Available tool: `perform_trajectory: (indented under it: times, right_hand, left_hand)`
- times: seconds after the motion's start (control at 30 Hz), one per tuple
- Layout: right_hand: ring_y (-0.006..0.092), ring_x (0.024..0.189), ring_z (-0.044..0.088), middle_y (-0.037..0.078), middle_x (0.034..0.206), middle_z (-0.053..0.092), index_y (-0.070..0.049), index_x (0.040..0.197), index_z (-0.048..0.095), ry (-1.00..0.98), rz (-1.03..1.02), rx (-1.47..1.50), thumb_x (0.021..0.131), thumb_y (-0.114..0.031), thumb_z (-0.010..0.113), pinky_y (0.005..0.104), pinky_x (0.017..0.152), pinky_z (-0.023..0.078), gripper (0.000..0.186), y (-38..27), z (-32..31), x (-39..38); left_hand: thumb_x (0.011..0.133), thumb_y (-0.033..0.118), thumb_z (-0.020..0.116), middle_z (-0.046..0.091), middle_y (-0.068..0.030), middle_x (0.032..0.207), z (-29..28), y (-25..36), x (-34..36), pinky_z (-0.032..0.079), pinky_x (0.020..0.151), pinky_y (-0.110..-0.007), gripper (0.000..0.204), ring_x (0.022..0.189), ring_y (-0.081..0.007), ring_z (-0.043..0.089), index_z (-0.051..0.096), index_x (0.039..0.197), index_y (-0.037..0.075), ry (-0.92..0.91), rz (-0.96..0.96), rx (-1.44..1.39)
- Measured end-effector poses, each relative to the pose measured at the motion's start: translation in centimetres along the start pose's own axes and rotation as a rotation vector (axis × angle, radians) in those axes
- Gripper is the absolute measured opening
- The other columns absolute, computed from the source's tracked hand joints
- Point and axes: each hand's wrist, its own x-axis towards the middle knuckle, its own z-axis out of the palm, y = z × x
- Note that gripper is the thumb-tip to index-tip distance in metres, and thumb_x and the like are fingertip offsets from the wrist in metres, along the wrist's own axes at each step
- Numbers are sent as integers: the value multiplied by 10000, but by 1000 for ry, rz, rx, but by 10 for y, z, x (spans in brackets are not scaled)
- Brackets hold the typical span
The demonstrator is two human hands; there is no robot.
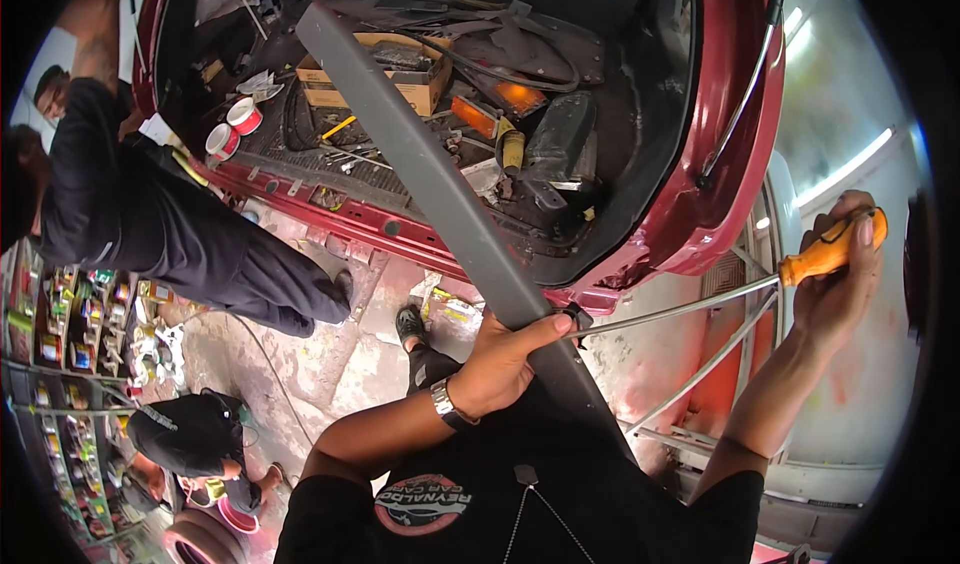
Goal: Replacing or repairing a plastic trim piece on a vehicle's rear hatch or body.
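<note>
A long dark grey plastic trim strip (pixel 430 184) slants across the middle, its far end over the open trunk and its near end against my black shirt. My left hand (pixel 495 364) is closed around its edge, with the thumb on top near a small black clip (pixel 577 317). On the right, my right hand (pixel 835 284) grips the orange handle of a long screwdriver (pixel 690 302). The screwdriver's metal shaft runs left to the clip, beside my left thumb. Whether its tip touches the clip or the strip cannot be made out.
The red car's trunk (pixel 400 226) holds a cardboard box (pixel 425 89), orange lamps (pixel 475 116), red-and-white cans (pixel 243 116) and loose parts. One person (pixel 190 224) stands left of the bumper; another (pixel 190 439) crouches lower left near tires (pixel 200 539) and shelves (pixel 80 334). Metal bars (pixel 700 364) stand at right.
</note>
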Motion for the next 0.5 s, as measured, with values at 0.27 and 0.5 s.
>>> perform_trajectory:
  times: [0.27, 0.5]
  right_hand:
    - [30, 452, 373, 8, 685, 470, -7, 983, 526, -97, 32, 71, 962, -293, 513, 170, 404, 282, 287, 2, -14, -1]
    - [23, 450, 374, 18, 709, 496, -12, 979, 526, -21, 34, 87, 956, -283, 528, 166, 401, 276, 272, 5, -5, -4]
  left_hand:
    - [854, 19, 677, 684, -45, 894, 11, -12, -13, 552, 722, -275, 122, 839, -131, 667, 621, 955, 60, 26, 43, -10]
    - [878, 47, 647, 673, -62, 909, 13, -13, -18, 571, 737, -329, 111, 825, -158, 665, 609, 982, 39, 69, 57, 3]
